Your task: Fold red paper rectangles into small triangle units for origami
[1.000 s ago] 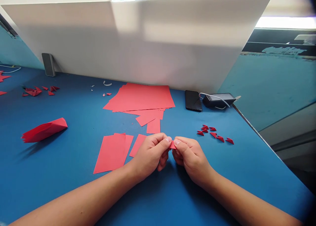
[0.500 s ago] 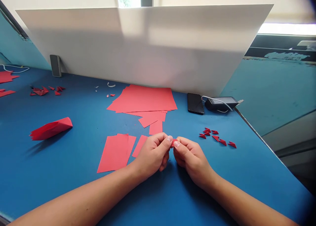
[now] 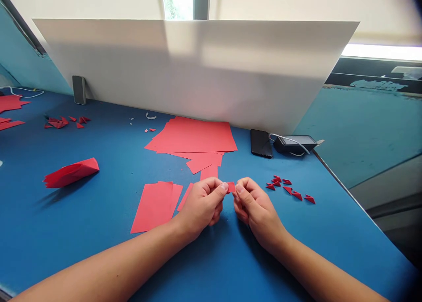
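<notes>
Between my two hands is a small red paper piece (image 3: 231,187), held up over the blue table. My left hand (image 3: 207,201) pinches its left end between thumb and fingers. The thumb and fingertips of my right hand (image 3: 255,203) close on its right edge. Beside my left hand lie cut red paper sheets (image 3: 154,209), partly overlapping. To the right of my right hand are several small folded red paper triangles (image 3: 296,195). Behind the hands rests a stack of larger red paper sheets (image 3: 198,135), with smaller strips at its front.
A rolled red paper bundle (image 3: 70,173) lies at left, with folded red pieces (image 3: 57,123) behind it. A black phone (image 3: 261,143) and a dark device with a white cable (image 3: 295,143) are at back right. A white board (image 3: 198,73) stands along the back.
My hands have moved slightly apart, and more of the small red paper shows between them. The whole view has tilted a little, shifting the scene downward.
</notes>
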